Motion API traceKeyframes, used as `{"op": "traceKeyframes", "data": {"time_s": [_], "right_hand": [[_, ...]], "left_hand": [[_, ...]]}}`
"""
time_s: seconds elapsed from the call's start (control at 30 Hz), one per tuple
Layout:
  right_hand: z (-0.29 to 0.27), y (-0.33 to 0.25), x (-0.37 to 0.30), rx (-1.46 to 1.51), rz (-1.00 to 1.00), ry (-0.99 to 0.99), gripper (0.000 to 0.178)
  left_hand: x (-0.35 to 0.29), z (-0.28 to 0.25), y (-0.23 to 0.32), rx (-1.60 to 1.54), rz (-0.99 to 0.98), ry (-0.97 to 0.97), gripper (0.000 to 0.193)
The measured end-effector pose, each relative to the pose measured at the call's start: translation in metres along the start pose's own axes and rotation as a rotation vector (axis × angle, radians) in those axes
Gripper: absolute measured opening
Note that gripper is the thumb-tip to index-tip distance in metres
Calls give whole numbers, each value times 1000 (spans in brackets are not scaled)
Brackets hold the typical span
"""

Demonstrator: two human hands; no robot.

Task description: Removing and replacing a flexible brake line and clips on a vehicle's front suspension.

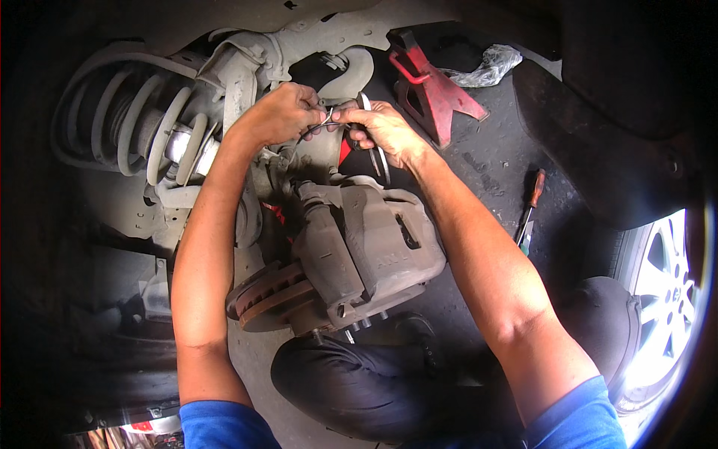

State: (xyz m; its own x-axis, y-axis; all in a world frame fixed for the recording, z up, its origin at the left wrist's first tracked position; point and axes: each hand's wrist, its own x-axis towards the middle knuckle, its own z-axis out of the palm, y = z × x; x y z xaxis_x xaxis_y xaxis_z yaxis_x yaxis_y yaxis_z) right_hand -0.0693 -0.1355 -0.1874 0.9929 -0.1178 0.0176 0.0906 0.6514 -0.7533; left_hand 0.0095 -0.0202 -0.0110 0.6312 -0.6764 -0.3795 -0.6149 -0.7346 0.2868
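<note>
Both my arms reach over a brake caliper (389, 247) that sits on a rusty brake disc (273, 299). Beyond it my hands meet, fingertips almost touching. My left hand (283, 114) is closed in a pinch, and my right hand (380, 129) pinches from the other side. Between the fingertips shows a small silvery piece (327, 116), too small to name, with a thin dark line by it. A narrow, pale curved band (384, 163) passes by my right hand; whether the fingers grip it I cannot tell.
A coil spring (170, 133) around a strut lies at the left. On the dark floor stand a red jack stand (441, 101) and, farther right, a screwdriver (533, 196). Crumpled clear plastic (490, 66) lies behind the stand. A wheel (662, 299) is at the right edge.
</note>
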Motion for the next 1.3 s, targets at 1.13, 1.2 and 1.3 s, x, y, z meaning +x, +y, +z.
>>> {"op": "traceKeyframes", "data": {"time_s": [1.13,1.2,1.3], "right_hand": [[9,9,2,97,-65,91,21],[10,10,4,108,-65,97,23],[11,9,4,123,-66,76,26]], "left_hand": [[3,-4,-3,38,-78,-67,23],[2,-3,-2,6,-56,-60,22],[0,0,-1,-30,-21,-23,21]]}}
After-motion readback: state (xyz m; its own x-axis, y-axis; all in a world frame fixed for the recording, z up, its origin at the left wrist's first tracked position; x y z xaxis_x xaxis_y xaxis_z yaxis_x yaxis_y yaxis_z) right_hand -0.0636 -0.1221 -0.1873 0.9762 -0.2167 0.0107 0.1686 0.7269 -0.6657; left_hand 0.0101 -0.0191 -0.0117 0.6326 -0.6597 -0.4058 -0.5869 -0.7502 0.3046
